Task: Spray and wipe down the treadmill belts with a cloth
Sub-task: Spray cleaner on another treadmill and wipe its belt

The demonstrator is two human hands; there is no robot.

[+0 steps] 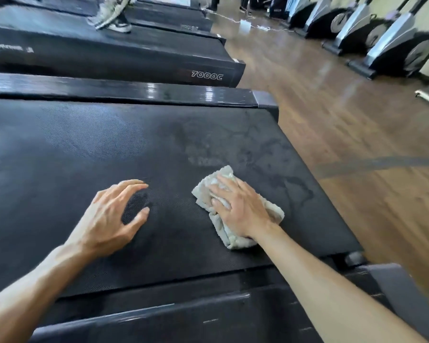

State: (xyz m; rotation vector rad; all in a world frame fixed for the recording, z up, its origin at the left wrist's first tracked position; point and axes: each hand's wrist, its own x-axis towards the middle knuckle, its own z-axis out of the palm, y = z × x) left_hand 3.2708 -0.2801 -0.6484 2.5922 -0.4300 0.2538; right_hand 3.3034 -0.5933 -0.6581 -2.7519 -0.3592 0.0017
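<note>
Black textured rubber fills most of what I see: the treadmill belt point(84, 154), running from the left edge of the view to its rear end on the right. My right hand point(238, 209) lies flat on a pale grey cloth point(223, 233), fingers straight and slightly spread, palm pressing the folded fabric onto the belt near its rear end and closer to the near side rail point(183, 315). The right forearm comes in from the lower right, crossing that rail at a slant. The cloth pokes out past the fingertips and behind the wrist, touching the belt all along.

My left hand point(112, 219) is just beside it on the same belt, holding nothing. Its fingers are apart and gently arched, fingertips towards the belt, thumb spread away from them; I cannot tell whether the tips touch the rubber. The left forearm enters from the lower left corner.

Beyond the cloth, towards the far side rail point(134, 90), the belt shows dull smeared patches point(233, 144). A second treadmill point(109, 53) stands behind, marked 7000C, with someone's sneakers point(112, 16) on it. Wooden floor point(332, 125) lies off the rear end.
</note>
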